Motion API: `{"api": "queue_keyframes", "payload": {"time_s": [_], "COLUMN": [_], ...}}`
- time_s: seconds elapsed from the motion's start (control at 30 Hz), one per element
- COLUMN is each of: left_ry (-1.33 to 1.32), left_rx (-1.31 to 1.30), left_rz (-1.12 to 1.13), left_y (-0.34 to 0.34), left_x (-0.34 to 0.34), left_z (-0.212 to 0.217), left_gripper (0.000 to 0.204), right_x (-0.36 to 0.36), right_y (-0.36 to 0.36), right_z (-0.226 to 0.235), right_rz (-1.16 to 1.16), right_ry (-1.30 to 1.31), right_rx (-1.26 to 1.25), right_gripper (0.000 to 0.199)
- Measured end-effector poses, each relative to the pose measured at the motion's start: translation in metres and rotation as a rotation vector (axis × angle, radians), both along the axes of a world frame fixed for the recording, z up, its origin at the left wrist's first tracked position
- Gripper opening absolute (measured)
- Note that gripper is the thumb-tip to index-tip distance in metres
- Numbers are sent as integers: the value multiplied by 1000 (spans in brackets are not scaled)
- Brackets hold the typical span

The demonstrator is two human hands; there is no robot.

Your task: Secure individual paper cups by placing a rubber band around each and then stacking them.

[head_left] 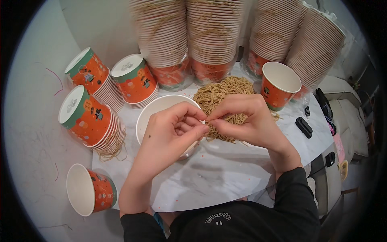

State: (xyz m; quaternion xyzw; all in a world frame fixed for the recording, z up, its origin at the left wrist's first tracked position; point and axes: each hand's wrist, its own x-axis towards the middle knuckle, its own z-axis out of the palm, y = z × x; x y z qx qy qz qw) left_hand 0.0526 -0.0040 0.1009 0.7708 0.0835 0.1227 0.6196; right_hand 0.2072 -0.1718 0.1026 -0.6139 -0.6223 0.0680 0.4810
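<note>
Left hand [171,131] – fingers pinched, tips met w/ those of right hand [246,121] above rim of open cup [147,117]. A thin tan band [206,121] is gripped between both hands' fingertips; barely seen, mostly hidden by fingers. Right hand likewise clenched in a pinch, resting over front of band pile [219,97].

Band pile – tan rubber bands heaped on white marbled counter [217,177], centre, just behind the hands, touching open cup's right side.

Open cup – white inside, upright, partly covered by left hand.

Cup stacks [100,105] – orange/green printed, lying on their sides at left, three stacks; loose bands [113,147] seen under the nearest one.

Single cup [90,189] – on its side, lower left, mouth toward the left.

Upright cup [279,84] – orange, right of pile.

Tall stacks [213,36] – wrapped in clear film, at back, four seen.

Black clips [304,127] – counter's right edge.
</note>
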Motion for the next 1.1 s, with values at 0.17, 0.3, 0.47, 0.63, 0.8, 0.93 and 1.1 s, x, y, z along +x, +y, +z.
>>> {"api": "queue_keyframes", "payload": {"time_s": [0.17, 0.3, 0.47, 0.63, 0.8, 0.93, 1.1], "left_ry": [36, -24, -46, 13, 34, -82, -408], "left_rx": [164, 126, 16, -31, -190, -434, -757], "left_rz": [-70, -24, -70, -135, -264, -229, -211], "left_y": [-1, -2, 4, 12, 15, 20, 49], "left_x": [2, 1, -1, -4, -4, -6, -38], "left_z": [-3, -1, 1, 1, -5, 8, 33], "left_gripper": [23, 20, 22, 22, 18, 25, 29], "right_x": [8, 9, 3, 12, 30, 65, 103], "right_y": [-3, 0, 3, 1, 6, 17, 14], "right_z": [-2, 0, -2, 2, -2, -19, -24], "right_rz": [-64, 54, 115, 142, 263, 249, 52], "right_ry": [11, 44, 88, 40, -81, -78, -136], "right_rx": [-17, -121, -156, -218, -341, -375, -531], "right_gripper": [13, 16, 12, 12, 14, 15, 14]}}
